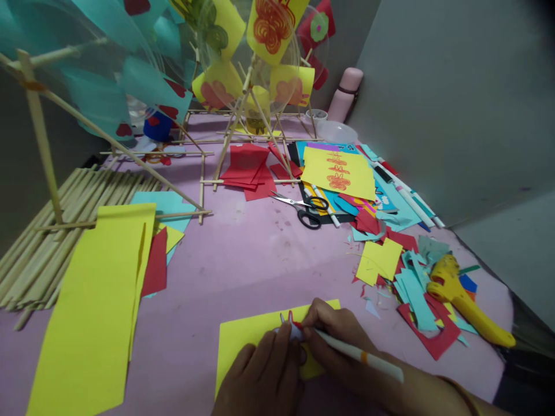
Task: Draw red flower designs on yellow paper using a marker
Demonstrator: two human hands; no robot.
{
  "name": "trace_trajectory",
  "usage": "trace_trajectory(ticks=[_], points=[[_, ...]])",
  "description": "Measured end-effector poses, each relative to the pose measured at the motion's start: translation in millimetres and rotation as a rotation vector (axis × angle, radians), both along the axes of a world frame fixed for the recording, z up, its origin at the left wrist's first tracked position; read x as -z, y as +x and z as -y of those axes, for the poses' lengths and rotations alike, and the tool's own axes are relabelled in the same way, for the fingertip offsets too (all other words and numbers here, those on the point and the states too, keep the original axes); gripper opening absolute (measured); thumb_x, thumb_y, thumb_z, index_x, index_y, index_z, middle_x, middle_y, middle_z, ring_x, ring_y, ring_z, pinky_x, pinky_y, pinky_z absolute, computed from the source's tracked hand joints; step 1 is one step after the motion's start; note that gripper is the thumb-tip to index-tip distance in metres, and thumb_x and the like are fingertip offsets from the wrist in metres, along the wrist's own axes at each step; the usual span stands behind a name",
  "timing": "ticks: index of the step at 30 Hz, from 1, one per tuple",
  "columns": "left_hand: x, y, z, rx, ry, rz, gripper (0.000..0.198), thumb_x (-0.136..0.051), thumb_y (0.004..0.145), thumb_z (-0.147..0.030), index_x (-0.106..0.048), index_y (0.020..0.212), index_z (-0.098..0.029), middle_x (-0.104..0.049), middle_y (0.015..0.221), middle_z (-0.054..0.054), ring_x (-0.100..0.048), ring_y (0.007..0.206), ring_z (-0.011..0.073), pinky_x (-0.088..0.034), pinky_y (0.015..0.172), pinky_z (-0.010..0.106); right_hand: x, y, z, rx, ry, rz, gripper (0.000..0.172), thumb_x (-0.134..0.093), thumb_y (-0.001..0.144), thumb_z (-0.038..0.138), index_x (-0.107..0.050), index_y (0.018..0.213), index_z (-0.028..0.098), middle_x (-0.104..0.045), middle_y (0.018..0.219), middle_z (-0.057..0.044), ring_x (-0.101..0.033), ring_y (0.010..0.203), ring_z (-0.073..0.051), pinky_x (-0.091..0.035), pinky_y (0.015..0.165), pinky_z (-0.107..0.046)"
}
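My right hand (338,338) is closed around a white marker pen (364,357) with an orange band. Its tip meets a sheet of yellow paper (234,341), where a little red line shows. My left hand (264,375) lies on the same sheet, fingers stretched forward and pressing a small lavender cutout (295,332) against it. Two thin prongs stick up from the cutout's top; the fingers cover most of its shape. Both hands are close together at the front of the pink table (247,260).
Left are long yellow paper strips (95,312) and bundled sticks (56,225). Stick frames with paper pinwheels (251,86) stand behind. Scissors (303,207) lie mid-table. To the right are paper scraps (414,289), a yellow glue gun (468,303) and a yellow sheet with red butterfly drawings (318,167).
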State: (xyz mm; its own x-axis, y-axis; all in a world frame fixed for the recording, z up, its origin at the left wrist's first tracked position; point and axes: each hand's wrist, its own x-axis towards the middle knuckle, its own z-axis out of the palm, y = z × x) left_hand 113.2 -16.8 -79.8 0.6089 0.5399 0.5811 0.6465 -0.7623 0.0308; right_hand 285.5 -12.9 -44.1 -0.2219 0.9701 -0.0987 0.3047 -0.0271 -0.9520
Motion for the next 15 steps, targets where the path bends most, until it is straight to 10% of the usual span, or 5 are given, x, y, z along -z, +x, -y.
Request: trace_trajectory(ticks=[15], points=[[-7.1,-2,-2,-0.013,0.022,-0.032,0.041,-0.021,0.098,-0.014,-0.063,0.096,-0.017,-0.07,0.091,0.002,-0.061,0.081,0.0169,-0.04,0.068,0.032,-3.3,-1,-2,-0.004,-0.043,0.101,0.011,-0.044,0.082,0.024,-0.042,0.071,0.023,-0.061,0.056,0.0,-0.056,0.045,-0.012,-0.039,0.042,-0.019]])
